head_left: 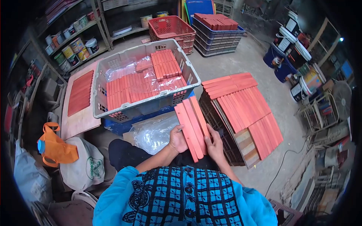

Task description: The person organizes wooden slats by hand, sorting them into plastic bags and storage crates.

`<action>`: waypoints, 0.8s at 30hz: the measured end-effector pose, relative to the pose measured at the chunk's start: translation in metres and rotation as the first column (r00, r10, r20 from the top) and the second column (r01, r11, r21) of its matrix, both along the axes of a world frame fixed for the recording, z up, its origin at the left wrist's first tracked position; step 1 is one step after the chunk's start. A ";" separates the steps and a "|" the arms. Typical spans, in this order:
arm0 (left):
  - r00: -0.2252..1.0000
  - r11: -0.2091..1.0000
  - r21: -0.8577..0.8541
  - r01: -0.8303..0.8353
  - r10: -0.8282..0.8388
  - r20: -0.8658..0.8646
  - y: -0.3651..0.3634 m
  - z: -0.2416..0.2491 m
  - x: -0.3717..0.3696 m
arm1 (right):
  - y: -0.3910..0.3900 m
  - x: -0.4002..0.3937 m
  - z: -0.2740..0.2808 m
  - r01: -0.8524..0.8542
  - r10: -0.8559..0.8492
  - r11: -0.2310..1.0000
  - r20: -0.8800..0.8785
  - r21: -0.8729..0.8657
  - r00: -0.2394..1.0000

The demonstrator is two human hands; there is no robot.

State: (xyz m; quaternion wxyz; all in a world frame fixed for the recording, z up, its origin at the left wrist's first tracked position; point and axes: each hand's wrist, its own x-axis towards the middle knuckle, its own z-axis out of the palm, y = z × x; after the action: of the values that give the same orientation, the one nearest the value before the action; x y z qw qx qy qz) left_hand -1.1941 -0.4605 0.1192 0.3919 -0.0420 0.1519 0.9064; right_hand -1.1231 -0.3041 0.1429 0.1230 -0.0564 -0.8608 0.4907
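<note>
My left hand [178, 139] grips the left edge of a few red-painted wooden slats [191, 130]. On the opposite edge, my right hand [215, 145] is closed around the rightmost slat, with the thumb on top. The slats have rounded ends and stand side by side, tilted, above my lap. Ahead is a grey plastic crate [147, 108] containing rows of similar slats [128, 88] and clear plastic wrapping. To the right, more red slats [241, 103] lie in overlapping rows over a board on a crate. Clear plastic bags [155, 133] lie just left of my hands.
A wooden board with a red slat panel [81, 92] leans left of the crate. An orange bag [60, 145] and a white sack [83, 164] sit at lower left. Red basket [172, 28] and stacked blue crates [217, 39] stand behind. Paint buckets [286, 62] line the right.
</note>
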 end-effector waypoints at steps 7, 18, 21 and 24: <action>0.998 0.991 0.117 -0.058 0.062 -0.026 -0.032 0.007 0.006 | -0.026 -0.008 -0.005 -0.038 0.138 0.850 0.152 -0.525 0.979; 0.994 0.984 0.170 -0.061 0.075 -0.075 -0.034 0.003 0.004 | -0.055 0.006 0.020 -0.127 0.134 0.958 -0.011 0.259 0.991; 0.997 0.983 0.171 -0.059 0.067 -0.041 -0.033 0.001 0.005 | -0.045 -0.001 0.012 -0.189 0.189 0.982 0.030 -0.008 0.981; 0.999 0.988 0.152 -0.016 0.023 -0.046 -0.033 0.003 0.008 | -0.035 -0.004 0.012 -0.208 0.263 0.935 0.169 -0.286 0.950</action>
State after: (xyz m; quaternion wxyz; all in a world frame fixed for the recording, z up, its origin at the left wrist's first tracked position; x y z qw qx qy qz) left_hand -1.1861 -0.4930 0.1218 0.3815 0.0081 0.0914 0.9198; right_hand -1.1271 -0.3387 0.1549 -0.0351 -0.0184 -0.7961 0.6039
